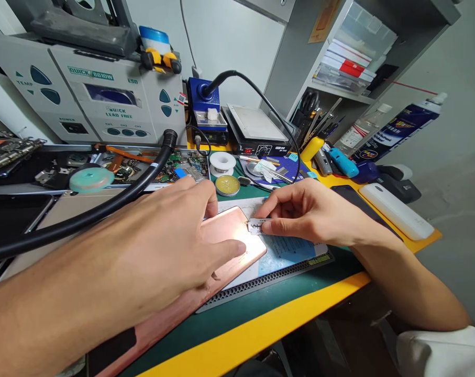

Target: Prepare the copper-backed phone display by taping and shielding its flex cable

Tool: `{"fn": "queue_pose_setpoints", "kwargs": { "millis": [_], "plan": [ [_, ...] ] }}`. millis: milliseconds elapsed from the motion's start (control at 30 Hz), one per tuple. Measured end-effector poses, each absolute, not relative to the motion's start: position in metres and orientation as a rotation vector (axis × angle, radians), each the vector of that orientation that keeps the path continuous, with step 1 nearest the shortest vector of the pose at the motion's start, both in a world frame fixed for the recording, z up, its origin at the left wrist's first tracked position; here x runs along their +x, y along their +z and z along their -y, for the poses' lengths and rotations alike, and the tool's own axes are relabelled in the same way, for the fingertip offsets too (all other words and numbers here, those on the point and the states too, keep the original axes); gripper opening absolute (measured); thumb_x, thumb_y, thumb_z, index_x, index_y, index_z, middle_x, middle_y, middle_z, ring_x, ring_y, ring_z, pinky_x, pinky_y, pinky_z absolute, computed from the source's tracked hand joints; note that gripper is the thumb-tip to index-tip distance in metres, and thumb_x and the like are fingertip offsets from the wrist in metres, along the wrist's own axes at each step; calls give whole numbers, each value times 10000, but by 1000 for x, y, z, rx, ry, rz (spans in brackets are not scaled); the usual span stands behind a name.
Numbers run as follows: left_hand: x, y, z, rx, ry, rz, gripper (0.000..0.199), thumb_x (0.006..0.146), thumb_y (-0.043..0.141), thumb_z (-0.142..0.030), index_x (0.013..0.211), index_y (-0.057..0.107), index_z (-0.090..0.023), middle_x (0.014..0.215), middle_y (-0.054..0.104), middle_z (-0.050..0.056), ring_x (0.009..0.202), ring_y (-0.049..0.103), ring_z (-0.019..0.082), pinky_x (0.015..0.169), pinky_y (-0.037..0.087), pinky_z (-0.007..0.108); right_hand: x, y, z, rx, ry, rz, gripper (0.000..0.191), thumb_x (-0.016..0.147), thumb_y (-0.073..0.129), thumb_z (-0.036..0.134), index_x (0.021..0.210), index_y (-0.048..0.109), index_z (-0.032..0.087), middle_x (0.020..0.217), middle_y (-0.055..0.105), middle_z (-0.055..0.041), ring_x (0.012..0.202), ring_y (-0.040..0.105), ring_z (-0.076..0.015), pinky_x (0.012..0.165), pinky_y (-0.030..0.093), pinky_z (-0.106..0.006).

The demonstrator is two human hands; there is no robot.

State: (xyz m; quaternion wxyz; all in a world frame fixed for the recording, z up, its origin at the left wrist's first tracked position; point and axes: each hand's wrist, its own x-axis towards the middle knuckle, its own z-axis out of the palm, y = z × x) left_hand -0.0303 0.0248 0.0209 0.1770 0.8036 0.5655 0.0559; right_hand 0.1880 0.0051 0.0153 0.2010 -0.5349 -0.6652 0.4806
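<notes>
A rose-gold tablet (237, 222) lies slantwise with its far end on a blue and white printed sheet (288, 254). My left hand (182, 230) holds it from above, the thumb on its shiny surface and a finger at the far edge; the remaining fingers are partly hidden. Between the thumb and fingers of my right hand (300, 212) is a thin razor blade (255, 226). The blade's end meets the tablet's right-hand edge near the corner; whether it enters a seam I cannot tell.
A hot-air station (103, 94) stands at the back left, its black hose (143, 183) crossing above my left forearm. Behind the hands are a tin of yellowish paste (227, 185), a solder spool (222, 162) and a hot plate (256, 131). Bottles and tools crowd the right.
</notes>
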Motion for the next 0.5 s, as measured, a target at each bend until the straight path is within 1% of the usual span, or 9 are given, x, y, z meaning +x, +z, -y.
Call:
{"fn": "queue_pose_setpoints", "kwargs": {
  "millis": [133, 267, 500],
  "plan": [
    [-31, 19, -25, 2279, 175, -1610, 380, 621, 617, -640, 714, 579, -273, 775, 668, 37, 651, 593, 258, 514, 355, 337, 189, 15, -4, -1481, 1360, 1854, 160, 812, 708, 203, 919, 718, 84, 624, 563, 18, 524, 430, -61, 432, 304, -175],
    [-31, 19, -25, 2280, 141, -1597, 362, 631, 608, -623, 711, 574, -271, 788, 674, 36, 649, 595, 254, 511, 359, 337, 188, 15, -4, -1486, 1362, 1862, 156, 816, 709, 202, 922, 719, 88, 625, 562, 24, 524, 427, -56, 431, 301, -168],
    [-32, 21, -25, 2287, 102, -1606, 329, 632, 609, -593, 711, 564, -276, 690, 663, 18, 587, 578, 240, 480, 347, 337, 188, 15, -4, -1498, 1351, 1875, 166, 819, 714, 223, 922, 720, 94, 618, 561, 22, 517, 424, -57, 424, 298, -168]
  ]
}}
